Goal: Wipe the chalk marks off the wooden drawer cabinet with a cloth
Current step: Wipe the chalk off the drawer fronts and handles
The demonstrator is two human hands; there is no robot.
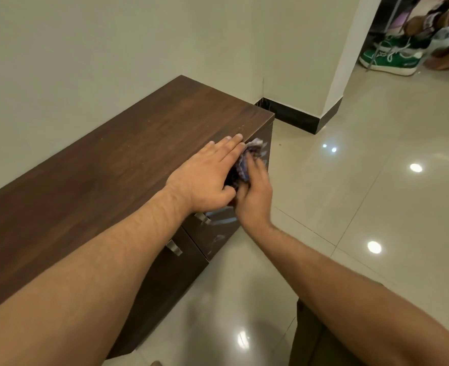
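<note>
Right hand gripped a crumpled blue-patterned cloth against the long dark wooden drawer cabinet's front; left hand lay flat, fingers together, pointing along its top.

My right hand was smeared by motion, so I could not tell how its fingers gripped the cloth, itself mostly hidden between both hands. My left hand covered the cabinet's front edge there. The chalk marks showed only as pale blurred streaks on the steeply angled drawer fronts. The cabinet's near end ran off the frame's left edge.
</note>
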